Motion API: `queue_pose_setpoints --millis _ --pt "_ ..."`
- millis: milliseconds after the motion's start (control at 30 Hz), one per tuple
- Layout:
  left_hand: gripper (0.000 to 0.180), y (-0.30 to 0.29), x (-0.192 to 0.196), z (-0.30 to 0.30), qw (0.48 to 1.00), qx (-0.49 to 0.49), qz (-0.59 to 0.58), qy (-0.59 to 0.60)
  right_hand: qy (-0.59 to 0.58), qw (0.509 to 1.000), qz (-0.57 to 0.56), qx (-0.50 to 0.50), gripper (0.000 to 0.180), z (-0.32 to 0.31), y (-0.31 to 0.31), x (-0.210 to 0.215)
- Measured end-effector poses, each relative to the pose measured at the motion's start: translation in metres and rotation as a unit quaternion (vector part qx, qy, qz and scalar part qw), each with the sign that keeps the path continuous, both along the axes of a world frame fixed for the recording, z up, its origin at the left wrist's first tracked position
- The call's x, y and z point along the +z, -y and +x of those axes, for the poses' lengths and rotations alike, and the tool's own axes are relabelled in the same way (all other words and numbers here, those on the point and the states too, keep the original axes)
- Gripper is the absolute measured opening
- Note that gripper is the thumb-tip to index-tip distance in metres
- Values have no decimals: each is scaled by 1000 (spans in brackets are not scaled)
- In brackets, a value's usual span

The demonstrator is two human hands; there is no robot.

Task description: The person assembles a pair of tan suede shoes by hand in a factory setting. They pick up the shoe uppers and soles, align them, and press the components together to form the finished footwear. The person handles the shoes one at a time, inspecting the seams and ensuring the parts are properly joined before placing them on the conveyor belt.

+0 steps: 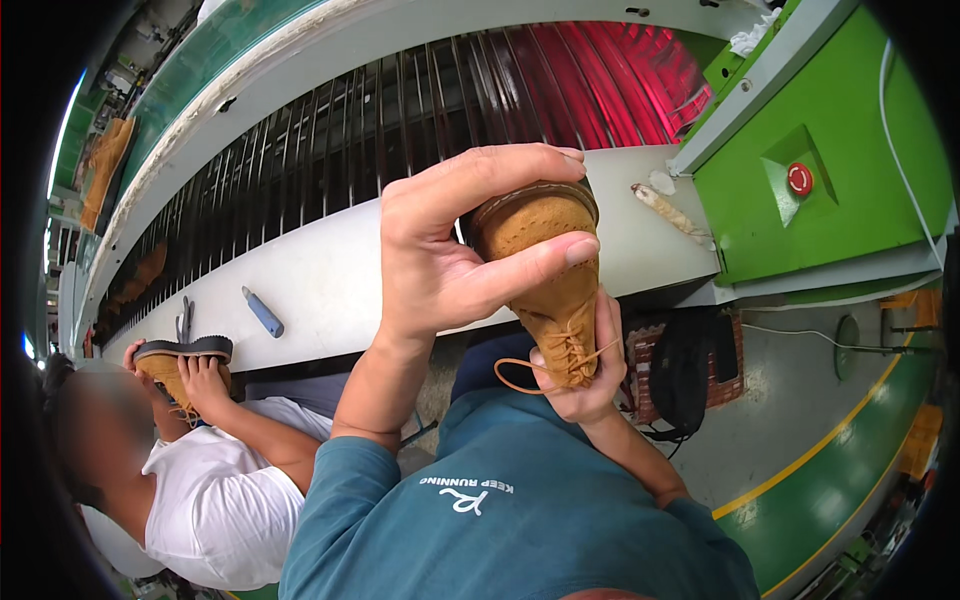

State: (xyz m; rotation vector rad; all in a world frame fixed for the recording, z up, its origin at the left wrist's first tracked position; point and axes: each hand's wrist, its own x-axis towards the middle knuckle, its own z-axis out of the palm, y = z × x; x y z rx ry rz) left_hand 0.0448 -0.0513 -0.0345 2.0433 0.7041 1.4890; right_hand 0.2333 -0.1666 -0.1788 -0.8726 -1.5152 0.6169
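Factory conveyor (420, 110) with dark slats ran behind. Tan suede boot (545, 290) was held up at chest height, laces dangling. Left hand (455, 245) fingers curled around collar, thumb pressed on side. Right hand (590, 375) gripped laced front from below. Co-worker (215, 490) at left held another boot (175, 365).

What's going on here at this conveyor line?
A person holds a tan suede lace-up boot up in both hands: the left hand grips its top, the right hand supports it beneath by the laces. Beside them, a co-worker in a white shirt handles another tan boot with a black sole by the grey conveyor ledge.
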Motion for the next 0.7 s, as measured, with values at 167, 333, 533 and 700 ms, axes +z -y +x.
queue_pose_setpoints --millis 167,333,533,700 --pt "91 3 20 13 995 -3 -83 59 -21 999 -16 -23 95 12 -12 5" --pt "71 -1 -4 10 980 -93 -118 131 -212 975 -62 27 98 33 -30 39" --pt "68 -4 -29 32 976 -89 -110 166 -307 943 -85 96 96 48 -39 52" --pt "70 -1 -26 42 969 -99 -131 183 -397 899 -101 155 93 43 -40 56"
